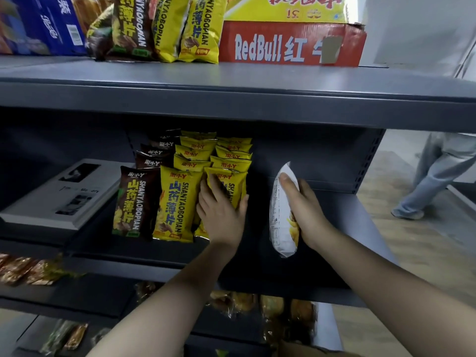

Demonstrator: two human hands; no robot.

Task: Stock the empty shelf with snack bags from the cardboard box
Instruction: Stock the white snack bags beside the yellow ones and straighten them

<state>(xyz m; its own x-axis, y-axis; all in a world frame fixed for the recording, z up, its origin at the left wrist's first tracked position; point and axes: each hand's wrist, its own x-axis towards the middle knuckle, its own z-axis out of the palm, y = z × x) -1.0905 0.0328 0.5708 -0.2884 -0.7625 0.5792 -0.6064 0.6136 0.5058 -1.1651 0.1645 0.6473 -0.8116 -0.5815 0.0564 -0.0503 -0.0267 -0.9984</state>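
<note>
On the dark grey middle shelf (347,215) stand rows of snack bags: a brown row fronted by a brown bag (135,204), and two yellow rows fronted by a yellow bag (175,204). My left hand (221,212) lies flat with straight fingers against the front yellow bag of the right row (231,182). My right hand (305,210) grips a snack bag (280,217) upright, its white back facing me, in the free space right of the rows. A corner of the cardboard box (296,350) shows at the bottom edge.
A flat white box (51,199) lies on the shelf's left part. The top shelf carries more snack bags (164,27), a red RedBull carton (291,43) and a blue carton (49,24). Lower shelves hold other packets. A person's legs (432,176) stand in the aisle at right.
</note>
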